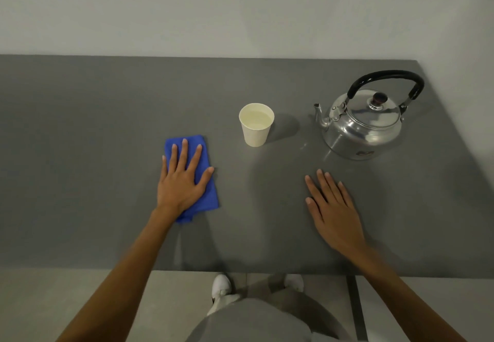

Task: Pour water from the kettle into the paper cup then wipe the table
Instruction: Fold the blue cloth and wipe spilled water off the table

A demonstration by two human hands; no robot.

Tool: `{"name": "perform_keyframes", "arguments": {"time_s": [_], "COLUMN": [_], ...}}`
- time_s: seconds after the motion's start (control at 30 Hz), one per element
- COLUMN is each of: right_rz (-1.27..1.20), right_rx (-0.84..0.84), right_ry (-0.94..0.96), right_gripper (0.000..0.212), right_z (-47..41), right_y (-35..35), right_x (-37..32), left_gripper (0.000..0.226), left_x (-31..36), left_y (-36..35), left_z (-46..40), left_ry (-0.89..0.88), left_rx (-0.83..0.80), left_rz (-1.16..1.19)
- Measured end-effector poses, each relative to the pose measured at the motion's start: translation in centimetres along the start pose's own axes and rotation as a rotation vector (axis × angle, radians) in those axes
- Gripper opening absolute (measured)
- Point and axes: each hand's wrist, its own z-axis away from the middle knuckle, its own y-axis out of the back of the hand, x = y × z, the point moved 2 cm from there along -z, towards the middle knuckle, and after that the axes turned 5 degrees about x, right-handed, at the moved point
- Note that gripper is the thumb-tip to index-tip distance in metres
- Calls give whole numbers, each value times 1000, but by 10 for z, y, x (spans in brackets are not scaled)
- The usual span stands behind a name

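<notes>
A shiny metal kettle (365,122) with a black handle stands upright at the right of the grey table (80,127), its spout pointing left. A white paper cup (256,125) with water in it stands in the middle. A folded blue cloth (207,186) lies left of the cup, and my left hand (183,181) rests flat on it with fingers spread. My right hand (332,210) lies flat on the table in front of the kettle, holding nothing. A few small wet marks (303,147) show between cup and kettle.
A pale wall rises behind the table's far edge. The table's right edge runs just past the kettle. Below the near edge I see the floor and white shoes (222,285).
</notes>
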Motion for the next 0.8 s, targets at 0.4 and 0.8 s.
{"name": "perform_keyframes", "arguments": {"time_s": [0.4,0.8], "right_rz": [-231,-475], "right_rx": [-6,-227], "right_ry": [-29,352], "right_gripper": [52,49], "right_z": [-4,-70], "right_y": [9,9], "right_x": [-10,-205], "left_gripper": [67,68], "left_x": [38,-15], "left_y": [-11,16], "left_z": [101,139], "left_ry": [-338,-156], "left_rx": [-103,-130], "left_rz": [2,52]}}
